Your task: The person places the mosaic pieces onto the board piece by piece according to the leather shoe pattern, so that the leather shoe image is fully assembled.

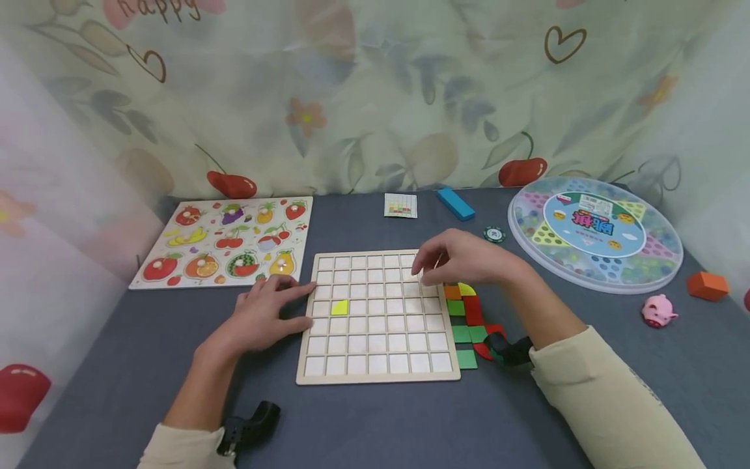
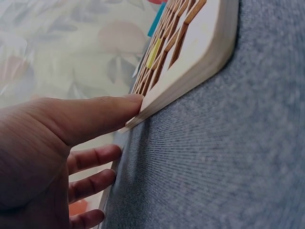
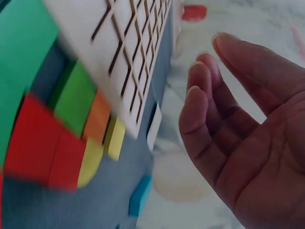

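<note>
A light wooden grid board lies flat on the dark grey table. One yellow tile sits in a cell toward its left side. At the board's left edge rests my left hand, thumb and index finger spread and touching the frame; the left wrist view shows the thumb against the rim. My right hand hovers over the board's upper right corner, fingers loosely bent. In the right wrist view a gap separates its thumb from the fingers, with nothing between them.
Green, red, orange and yellow pieces lie along the board's right side. Behind stand a small pattern card, a blue block and a chip. A fruit puzzle is left; a round game box, pink pig and orange block are right.
</note>
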{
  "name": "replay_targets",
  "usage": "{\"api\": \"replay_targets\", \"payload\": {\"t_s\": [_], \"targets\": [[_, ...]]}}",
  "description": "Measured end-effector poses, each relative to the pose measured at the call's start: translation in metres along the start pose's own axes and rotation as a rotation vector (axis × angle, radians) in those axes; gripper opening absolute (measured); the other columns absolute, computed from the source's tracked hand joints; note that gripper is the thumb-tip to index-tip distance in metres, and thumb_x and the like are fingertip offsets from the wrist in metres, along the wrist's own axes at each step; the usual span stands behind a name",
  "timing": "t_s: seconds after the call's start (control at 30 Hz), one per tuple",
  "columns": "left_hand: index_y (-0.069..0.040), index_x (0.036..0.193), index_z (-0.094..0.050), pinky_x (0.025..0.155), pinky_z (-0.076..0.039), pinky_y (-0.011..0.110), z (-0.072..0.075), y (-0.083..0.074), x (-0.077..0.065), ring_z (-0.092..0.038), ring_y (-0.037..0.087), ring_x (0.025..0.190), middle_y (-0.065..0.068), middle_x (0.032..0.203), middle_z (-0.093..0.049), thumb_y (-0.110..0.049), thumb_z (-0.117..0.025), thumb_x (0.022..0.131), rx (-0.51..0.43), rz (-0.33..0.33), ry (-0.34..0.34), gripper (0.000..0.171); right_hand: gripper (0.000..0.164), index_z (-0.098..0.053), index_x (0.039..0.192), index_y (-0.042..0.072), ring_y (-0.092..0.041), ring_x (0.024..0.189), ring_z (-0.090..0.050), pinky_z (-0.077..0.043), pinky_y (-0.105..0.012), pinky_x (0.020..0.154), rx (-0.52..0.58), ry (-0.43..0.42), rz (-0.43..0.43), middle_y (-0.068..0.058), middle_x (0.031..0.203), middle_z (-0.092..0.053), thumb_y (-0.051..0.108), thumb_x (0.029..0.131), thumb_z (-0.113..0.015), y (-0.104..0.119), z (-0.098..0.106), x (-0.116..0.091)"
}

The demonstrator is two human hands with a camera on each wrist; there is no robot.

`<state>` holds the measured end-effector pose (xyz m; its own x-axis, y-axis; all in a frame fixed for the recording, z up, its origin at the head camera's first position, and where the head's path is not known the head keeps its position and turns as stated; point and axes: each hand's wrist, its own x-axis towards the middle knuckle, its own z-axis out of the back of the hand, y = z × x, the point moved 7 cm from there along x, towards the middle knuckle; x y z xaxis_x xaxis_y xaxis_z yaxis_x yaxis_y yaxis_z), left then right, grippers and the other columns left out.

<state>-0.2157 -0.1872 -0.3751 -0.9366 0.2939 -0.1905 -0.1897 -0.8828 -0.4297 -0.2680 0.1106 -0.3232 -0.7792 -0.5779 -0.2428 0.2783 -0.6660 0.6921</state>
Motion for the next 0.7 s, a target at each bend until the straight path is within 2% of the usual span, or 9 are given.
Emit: {"api": "replay_targets", "payload": {"t_s": [0.23, 0.47, 0.7], "targets": [[-0.025, 0.155, -0.05, 0.103, -0.027, 0.068, 0.0, -0.001, 0.0, -0.036, 0.043, 0.136, 0.017, 0.148, -0.043, -0.043, -0.074, 0.094, 0.003, 0.0, -0.002, 0.067, 0.022, -0.074, 0.114, 0.009, -0.022, 0.088, -0.061, -0.055, -0.033, 0.075, -0.058, 0.001, -0.111, -0.006, 0.095, -0.068, 0.015, 0.092, -0.074, -0.033, 0.014, -0.018], [-0.024, 0.155, -0.05, 0.104, -0.027, 0.069, 0.0, -0.002, 0.0, -0.037, 0.043, 0.135, 0.017, 0.148, -0.044, -0.041, -0.074, 0.095, 0.006, -0.003, -0.006, 0.067, 0.023, -0.07, 0.112, 0.004, -0.02, 0.084, -0.06, -0.056, -0.03, 0.071, -0.109, 0.004, -0.237, -0.007, 0.093, -0.066, 0.016, 0.092, -0.074, -0.055, 0.017, -0.021], [-0.025, 0.155, -0.051, 0.104, -0.027, 0.069, 0.0, -0.002, -0.002, -0.037, 0.043, 0.135, 0.017, 0.148, -0.044, -0.041, -0.074, 0.094, -0.006, -0.001, -0.011, 0.067, 0.021, -0.07, 0.11, 0.004, -0.019, 0.081, -0.059, -0.055, -0.028, 0.07, -0.109, 0.069, -0.263, -0.006, 0.089, -0.063, 0.015, 0.092, -0.075, -0.065, 0.007, -0.017]]}}
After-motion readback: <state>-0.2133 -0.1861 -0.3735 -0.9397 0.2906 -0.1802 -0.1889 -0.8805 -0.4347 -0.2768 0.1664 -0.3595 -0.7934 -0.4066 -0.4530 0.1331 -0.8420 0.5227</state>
